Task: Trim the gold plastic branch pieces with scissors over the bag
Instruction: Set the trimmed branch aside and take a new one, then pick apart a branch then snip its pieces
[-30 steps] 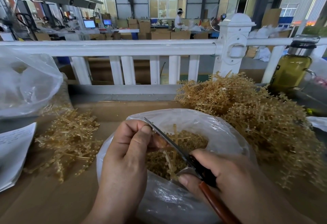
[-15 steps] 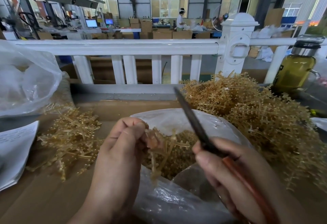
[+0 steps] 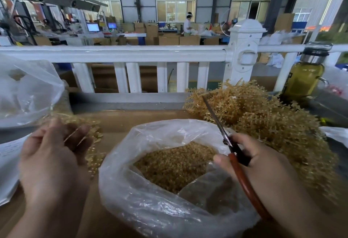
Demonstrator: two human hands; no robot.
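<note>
Head view: a see-through bag (image 3: 150, 209) is sitting in the lower middle of the frame with its mouth gaping wide. Small gold bits (image 3: 173, 164) are filling the inside of it.

The right hand (image 3: 263, 166) is hovering over the bag's right rim, and its fingers are curling tight around the red handle of the scissors (image 3: 226, 140). The blades are lying together and pointing up toward the middle of the frame. The tip is crossing the near edge of the big pile of gold branches (image 3: 273, 121). That pile is filling the right side and pressing against the bag's right wall.

The left hand (image 3: 50, 162) is hanging at the lower left, just beside the bag's left rim. Its fingers are bending over a small pile of gold branches (image 3: 94, 130). The hand is looking blurry, so I cannot tell if it is holding any pieces.

A strip of bare brown tabletop (image 3: 120, 119) is showing between the bag's far rim and the white fence (image 3: 120, 54), which is closing off the far edge. A second plastic bag (image 3: 28, 91) is bulging in at the upper left. A white paper (image 3: 7, 162) is lying at the left edge. A bottle (image 3: 305, 77) of yellow-green drink is standing at the upper right, behind the big pile.
</note>
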